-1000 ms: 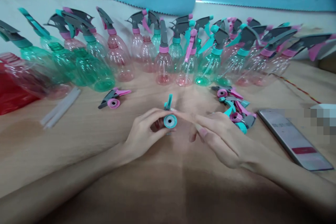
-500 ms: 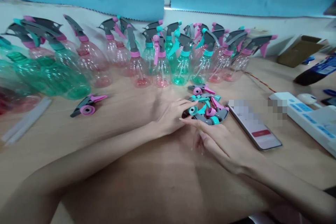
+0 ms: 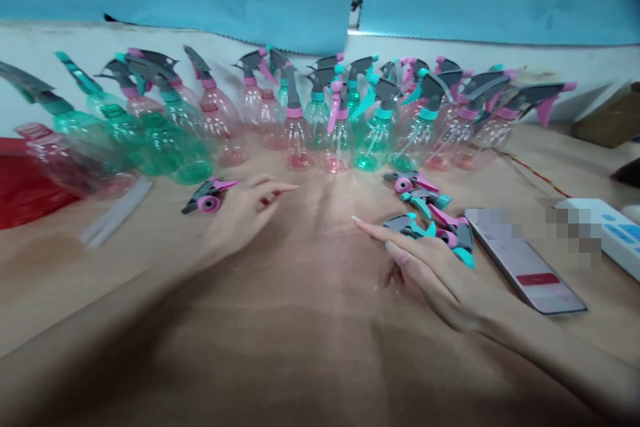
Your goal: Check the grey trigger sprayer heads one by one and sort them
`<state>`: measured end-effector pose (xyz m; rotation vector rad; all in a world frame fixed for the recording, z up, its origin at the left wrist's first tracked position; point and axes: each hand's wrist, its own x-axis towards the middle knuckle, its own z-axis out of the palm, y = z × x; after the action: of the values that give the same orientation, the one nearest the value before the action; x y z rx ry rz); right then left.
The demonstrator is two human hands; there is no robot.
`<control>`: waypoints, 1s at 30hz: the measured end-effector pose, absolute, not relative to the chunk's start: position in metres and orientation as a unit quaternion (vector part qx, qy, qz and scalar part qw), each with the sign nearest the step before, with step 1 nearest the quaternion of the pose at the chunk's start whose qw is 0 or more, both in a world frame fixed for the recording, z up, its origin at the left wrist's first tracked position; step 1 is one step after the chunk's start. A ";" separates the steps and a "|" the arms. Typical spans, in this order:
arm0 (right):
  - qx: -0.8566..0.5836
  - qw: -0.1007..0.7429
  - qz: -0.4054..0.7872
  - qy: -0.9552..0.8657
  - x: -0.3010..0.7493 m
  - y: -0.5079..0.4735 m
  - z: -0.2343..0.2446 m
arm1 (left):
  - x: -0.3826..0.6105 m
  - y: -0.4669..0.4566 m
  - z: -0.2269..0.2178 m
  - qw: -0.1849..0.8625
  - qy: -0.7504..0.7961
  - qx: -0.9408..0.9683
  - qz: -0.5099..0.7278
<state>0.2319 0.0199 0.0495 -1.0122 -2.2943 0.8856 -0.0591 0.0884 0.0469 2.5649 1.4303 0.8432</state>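
My left hand is over the table, slightly blurred, with its fingers stretched forward and nothing visible in them. Just beyond it, at its left, lies a grey and pink trigger spray head. My right hand hovers with the index finger extended and the other fingers loosely bent; I see nothing held there. Its knuckles partly cover a pile of grey, pink and teal spray heads. Behind both hands stand spray bottles with heads fitted, among them a clear pink one and a green one.
Open-necked bottles stand at the left, beside clear thin tubes and a red bag. A phone lies right of the pile, near a white power strip. A cardboard box sits at the far right.
My left hand has moved left, away from the pile and my right hand, towards the single spray head. My right hand keeps nearly the same pose beside the pile. The view has turned left.
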 end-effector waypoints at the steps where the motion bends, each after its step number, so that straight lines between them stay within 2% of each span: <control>1: -0.360 0.238 0.316 -0.845 0.226 0.021 0.051 | -0.081 0.088 0.050 0.019 0.487 0.830 0.272; 7: -0.324 0.198 0.306 -0.873 0.185 0.031 0.064 | -0.178 0.073 0.060 -0.005 0.502 0.844 0.187; 12: -0.322 0.119 0.284 -0.895 0.151 0.038 0.062 | -0.195 0.077 0.048 0.024 0.477 0.858 0.186; 15: -0.333 0.105 0.269 -0.898 0.138 0.041 0.057 | -0.189 0.084 0.039 0.015 0.480 0.859 0.179; 21: -0.372 0.147 0.269 -0.876 0.131 0.047 0.055 | -0.142 0.070 0.023 0.019 0.472 0.856 0.212; 25: -0.358 0.223 0.282 -0.862 0.136 0.050 0.053 | -0.096 0.047 0.015 0.050 0.487 0.806 0.333; 30: -0.345 0.281 0.194 -0.874 0.149 0.053 0.046 | -0.057 0.039 0.011 0.125 0.465 0.778 0.404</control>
<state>0.1492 0.0527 0.0460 -0.9257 -2.3419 0.5191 -0.0568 0.0391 0.0113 2.2660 1.3550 1.1787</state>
